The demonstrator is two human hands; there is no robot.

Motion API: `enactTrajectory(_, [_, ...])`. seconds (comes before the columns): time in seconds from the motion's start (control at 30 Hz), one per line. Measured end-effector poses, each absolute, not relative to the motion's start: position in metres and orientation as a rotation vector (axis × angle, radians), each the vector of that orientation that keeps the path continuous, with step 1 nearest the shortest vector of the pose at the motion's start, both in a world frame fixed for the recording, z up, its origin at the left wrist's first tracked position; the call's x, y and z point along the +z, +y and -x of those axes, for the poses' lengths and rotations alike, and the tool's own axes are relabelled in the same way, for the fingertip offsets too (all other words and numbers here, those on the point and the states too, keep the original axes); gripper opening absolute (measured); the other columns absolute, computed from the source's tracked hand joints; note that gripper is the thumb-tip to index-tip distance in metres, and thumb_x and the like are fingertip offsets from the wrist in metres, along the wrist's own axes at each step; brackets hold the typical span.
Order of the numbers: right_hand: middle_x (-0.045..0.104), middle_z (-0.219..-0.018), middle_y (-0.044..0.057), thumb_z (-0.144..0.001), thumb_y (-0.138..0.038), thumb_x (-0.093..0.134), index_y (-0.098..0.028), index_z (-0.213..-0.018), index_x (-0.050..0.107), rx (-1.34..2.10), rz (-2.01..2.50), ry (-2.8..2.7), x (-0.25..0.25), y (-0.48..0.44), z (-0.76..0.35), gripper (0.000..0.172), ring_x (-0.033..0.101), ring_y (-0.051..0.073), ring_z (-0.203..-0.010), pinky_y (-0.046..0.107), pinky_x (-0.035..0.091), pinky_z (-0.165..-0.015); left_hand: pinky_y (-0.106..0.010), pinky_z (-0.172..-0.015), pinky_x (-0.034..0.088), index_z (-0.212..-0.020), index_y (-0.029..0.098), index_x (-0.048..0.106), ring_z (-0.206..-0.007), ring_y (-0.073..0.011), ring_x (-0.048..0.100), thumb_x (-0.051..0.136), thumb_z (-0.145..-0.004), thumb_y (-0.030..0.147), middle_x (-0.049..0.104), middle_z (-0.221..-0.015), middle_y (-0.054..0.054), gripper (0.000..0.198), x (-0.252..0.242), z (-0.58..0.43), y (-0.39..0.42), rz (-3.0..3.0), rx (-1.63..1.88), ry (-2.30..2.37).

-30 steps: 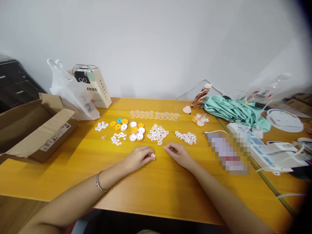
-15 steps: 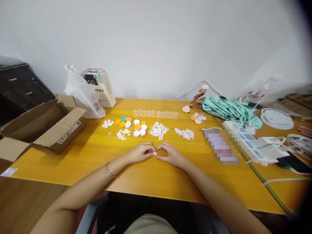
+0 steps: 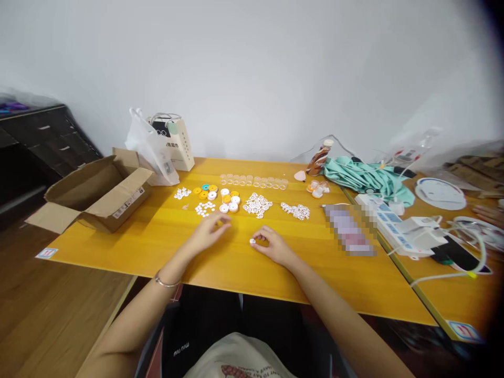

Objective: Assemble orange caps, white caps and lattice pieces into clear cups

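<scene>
Small white piece [image 3: 252, 241], roundish, finer detail too small to tell; pinched in right hand [image 3: 274, 248]. Left hand [image 3: 205, 232] loosely spread, near white and orange round parts [image 3: 233, 207].

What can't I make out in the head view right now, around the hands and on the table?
- Head view: small white piece, too small for detail and partly covered by the right hand.
- Head view: palm of the left hand, hidden by the back of that hand.
- Head view: flat item, blurred by mosaic.
- Head view: floor of the cardboard box, hidden by its near wall and flap.
</scene>
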State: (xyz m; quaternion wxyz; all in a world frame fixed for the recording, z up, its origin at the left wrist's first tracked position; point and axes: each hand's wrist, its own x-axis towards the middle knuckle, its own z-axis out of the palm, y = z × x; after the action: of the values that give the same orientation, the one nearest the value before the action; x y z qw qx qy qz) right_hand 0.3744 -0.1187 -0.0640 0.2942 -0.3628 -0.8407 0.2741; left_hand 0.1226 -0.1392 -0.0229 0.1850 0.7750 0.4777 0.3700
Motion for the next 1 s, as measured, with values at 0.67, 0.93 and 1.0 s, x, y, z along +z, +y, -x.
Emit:
enactTrajectory(0.67, [0.053,-0.077,0.001,-0.074,-0.038,0.066,-0.021,-0.087,0.06,0.676,0.972,-2.292,-0.069,-0.112,-0.373,0.022,0.051,0.014,-0.071,0.028,0.042,-0.066,-0.021,-0.054,0.041,-0.06,0.018,0.067,-0.062,-0.0175,0.059,0.068,-0.056,0.033,0.067,-0.061,-0.001,0.015,-0.011,0.015,-0.035,-1.92,0.314,2.176])
enactTrajectory(0.93, [0.054,-0.079,0.002,-0.075,-0.037,0.065,-0.021,-0.088,0.059,0.691,0.949,-2.293,-0.07,-0.112,-0.373,0.021,0.052,0.015,-0.073,0.028,0.042,-0.067,-0.022,-0.056,0.041,-0.065,0.015,0.067,-0.066,-0.0193,0.06,0.064,-0.062,0.03,0.068,-0.066,-0.005,0.015,-0.005,0.001,-0.032,-1.963,0.279,2.246])
enactTrajectory(1.0, [0.053,-0.078,0.001,-0.074,-0.037,0.066,-0.021,-0.087,0.059,0.682,0.95,-2.291,-0.07,-0.112,-0.373,0.022,0.051,0.014,-0.072,0.028,0.042,-0.067,-0.022,-0.061,0.042,-0.077,0.015,0.067,-0.074,-0.0192,0.061,0.06,-0.069,0.032,0.07,-0.079,-0.007,0.021,-0.006,-0.009,-0.032,-2.013,0.352,2.234])
